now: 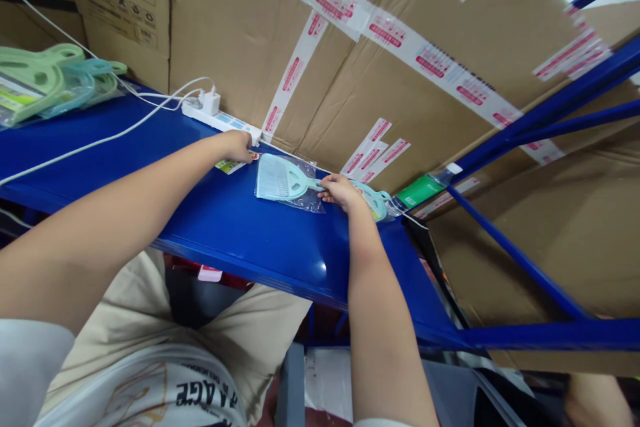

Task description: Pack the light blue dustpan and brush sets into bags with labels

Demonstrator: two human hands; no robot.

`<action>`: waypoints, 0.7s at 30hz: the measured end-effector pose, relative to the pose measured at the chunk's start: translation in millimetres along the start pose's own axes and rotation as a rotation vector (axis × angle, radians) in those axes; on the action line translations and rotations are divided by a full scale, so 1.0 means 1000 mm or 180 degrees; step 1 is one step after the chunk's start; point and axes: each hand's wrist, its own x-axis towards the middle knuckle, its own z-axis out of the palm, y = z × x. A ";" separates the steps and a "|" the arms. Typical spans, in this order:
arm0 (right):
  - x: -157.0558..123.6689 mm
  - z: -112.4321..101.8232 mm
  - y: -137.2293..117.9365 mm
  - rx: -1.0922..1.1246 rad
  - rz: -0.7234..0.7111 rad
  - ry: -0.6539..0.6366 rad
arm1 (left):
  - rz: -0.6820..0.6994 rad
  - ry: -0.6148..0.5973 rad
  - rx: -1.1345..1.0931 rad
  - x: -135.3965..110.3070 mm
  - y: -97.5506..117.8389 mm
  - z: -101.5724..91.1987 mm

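On the blue shelf surface, a light-blue hand brush [275, 177] lies in a clear plastic bag, bristles toward the left. My right hand [343, 191] is closed round the end of its handle. Just beyond that hand is another light-blue piece with a looped handle [373, 199], partly hidden by it. My left hand [237, 145] is left of the bristles, fingers curled down on a yellow-green label card [229, 166]. Its fingertips are partly hidden.
A white power strip [220, 120] with cables runs along the cardboard box [240, 47] at the back. Bagged green and blue dustpan sets [45, 83] lie at the far left. A green-labelled bottle [423, 190] is at the right, near the blue frame bars [520, 253].
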 end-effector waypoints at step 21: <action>-0.002 0.000 -0.001 0.0026 -0.0028 -0.0026 | -0.0029 0.0220 -0.0445 0.013 -0.019 -0.004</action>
